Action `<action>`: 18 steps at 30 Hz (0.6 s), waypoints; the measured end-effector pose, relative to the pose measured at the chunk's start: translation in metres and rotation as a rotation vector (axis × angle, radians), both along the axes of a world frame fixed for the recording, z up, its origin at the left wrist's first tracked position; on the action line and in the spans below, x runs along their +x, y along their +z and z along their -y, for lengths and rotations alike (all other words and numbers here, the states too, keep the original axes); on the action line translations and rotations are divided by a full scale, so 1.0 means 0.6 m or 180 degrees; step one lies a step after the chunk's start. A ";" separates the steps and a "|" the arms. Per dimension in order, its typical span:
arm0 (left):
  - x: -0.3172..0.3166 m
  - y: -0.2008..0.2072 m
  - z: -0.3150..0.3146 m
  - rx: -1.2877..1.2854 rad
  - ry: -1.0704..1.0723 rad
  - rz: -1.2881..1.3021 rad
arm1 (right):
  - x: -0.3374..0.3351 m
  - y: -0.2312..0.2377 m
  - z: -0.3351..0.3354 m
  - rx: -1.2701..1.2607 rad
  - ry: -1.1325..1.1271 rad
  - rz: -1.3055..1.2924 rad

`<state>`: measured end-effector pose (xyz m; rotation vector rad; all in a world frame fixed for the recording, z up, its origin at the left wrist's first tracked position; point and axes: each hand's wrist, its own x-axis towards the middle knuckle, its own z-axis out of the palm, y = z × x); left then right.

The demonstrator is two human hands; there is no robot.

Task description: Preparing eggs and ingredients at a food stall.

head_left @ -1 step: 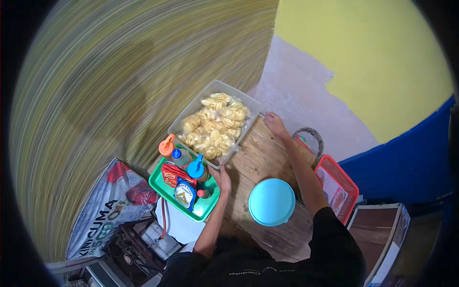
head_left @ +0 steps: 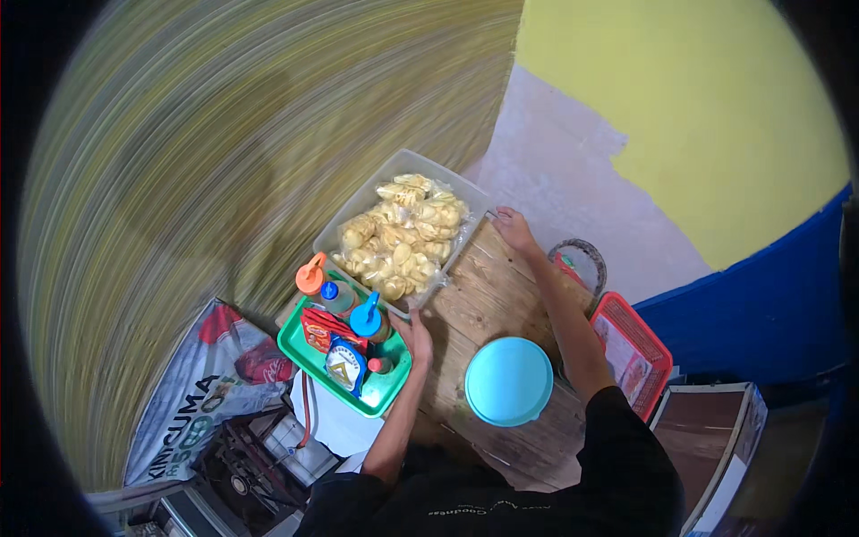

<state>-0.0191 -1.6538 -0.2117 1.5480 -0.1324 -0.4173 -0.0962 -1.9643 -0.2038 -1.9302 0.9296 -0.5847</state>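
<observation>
A translucent rectangular plastic tub (head_left: pixel 344 212) lies tilted across the far left of the wooden table, against the striped wall. Inside it are several clear bags of pale yellow, chip-like pieces (head_left: pixel 394 237). My left hand (head_left: pixel 416 340) grips the tub's near corner, its fingertips partly hidden, right beside the green tray. At the tub's right corner, my right hand (head_left: pixel 516 230) has its fingers closed on the rim. The green tray (head_left: pixel 386 391) carries an orange-capped bottle (head_left: pixel 310 276), two blue-topped bottles, red sachets (head_left: pixel 322 329) and a blue-and-white packet (head_left: pixel 344 365).
A round container with a light blue lid (head_left: pixel 508 381) stands on the wooden table (head_left: pixel 461 327) between my arms. To the right are a red basket (head_left: pixel 660 358) and a wooden box (head_left: pixel 702 425). A stove (head_left: pixel 242 474) and a printed sack (head_left: pixel 192 394) are at lower left.
</observation>
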 end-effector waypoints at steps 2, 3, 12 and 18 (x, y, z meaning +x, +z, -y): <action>0.002 0.000 -0.004 0.0065 0.0068 0.0001 | 0.033 -0.005 0.016 0.0199 -0.0020 0.0012; 0.001 0.005 -0.005 -0.0007 0.0180 -0.0078 | 0.049 -0.004 0.018 0.0362 -0.0067 0.0025; -0.002 0.003 -0.002 -0.0159 0.0459 -0.0090 | 0.096 -0.006 0.026 -0.0748 -0.0514 -0.0223; -0.005 0.018 0.001 -0.0136 0.0185 -0.0222 | 0.024 -0.061 0.063 -0.0730 -0.0741 -0.0275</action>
